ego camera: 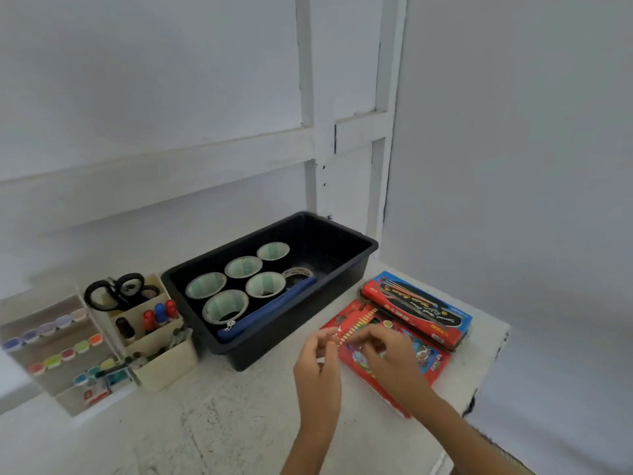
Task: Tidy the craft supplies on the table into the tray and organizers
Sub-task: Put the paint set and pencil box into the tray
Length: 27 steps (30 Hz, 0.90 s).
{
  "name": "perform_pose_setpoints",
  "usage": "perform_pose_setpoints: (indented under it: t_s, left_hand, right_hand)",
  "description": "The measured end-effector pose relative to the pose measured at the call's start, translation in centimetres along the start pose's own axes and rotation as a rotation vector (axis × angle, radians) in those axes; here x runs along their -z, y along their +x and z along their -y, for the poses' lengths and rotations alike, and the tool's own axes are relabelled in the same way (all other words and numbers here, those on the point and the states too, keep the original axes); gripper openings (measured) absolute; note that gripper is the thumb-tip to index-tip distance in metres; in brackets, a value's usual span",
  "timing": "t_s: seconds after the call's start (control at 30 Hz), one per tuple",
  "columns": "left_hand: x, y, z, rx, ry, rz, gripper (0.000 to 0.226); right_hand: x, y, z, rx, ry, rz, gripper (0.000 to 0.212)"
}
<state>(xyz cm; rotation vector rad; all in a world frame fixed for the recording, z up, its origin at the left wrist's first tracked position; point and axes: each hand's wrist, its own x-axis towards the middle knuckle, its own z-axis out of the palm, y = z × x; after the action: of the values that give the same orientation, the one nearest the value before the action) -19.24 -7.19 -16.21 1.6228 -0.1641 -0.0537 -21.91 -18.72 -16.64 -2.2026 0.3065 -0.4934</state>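
Observation:
A red coloured-pencil box [428, 359] lies flat on the white table, right of the black tray [291, 339]. Both hands are at its open near-left end, where a row of pencil tips shows. My left hand [318, 359] pinches the box's left edge with thumb and fingertips. My right hand [388, 358] rests on top of the box, its fingers curled onto the pencil row. The tray holds several paper cups [226, 305], a tape roll [298, 273] and a blue zip pouch [270, 310]. The image is blurred, so the exact grip is unclear.
A red and blue stack of boxes [421, 310] lies just behind the pencil box. A cream desk organizer [164, 366] with scissors [113, 290] and markers stands left of the tray, beside a rack of paint pots [51, 347]. The table's right edge [493, 358] is close.

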Motion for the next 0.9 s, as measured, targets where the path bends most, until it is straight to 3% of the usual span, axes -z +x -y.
perform_pose_setpoints:
  t_s: [0.17,0.33,0.5,0.67,0.9]
  left_hand:
    - [-5.4,1.6,-0.1,0.095,-0.039,0.163,0.012]
    - [-10.7,3.8,0.5,0.188,-0.039,0.186,0.014]
    - [-15.3,6.4,1.7,0.271,-0.021,0.007,0.026]
    - [-17.7,7.8,2.9,0.300,0.046,-0.212,0.045]
    - [-19.7,6.7,2.7,0.219,0.314,-0.357,0.030]
  right_hand:
    - [4.4,3.4,-3.1,-0.106,0.002,-0.089,0.026]
    - [8.1,8.4,-7.4,-0.099,-0.150,-0.076,0.021]
    - [9.6,12.8,-12.0,-0.054,-0.213,0.111,0.023]
    - [9.5,14.8,-13.1,-0.030,-0.096,0.315,0.031]
    - [9.0,15.1,-14.3,-0.027,-0.012,0.267,0.033]
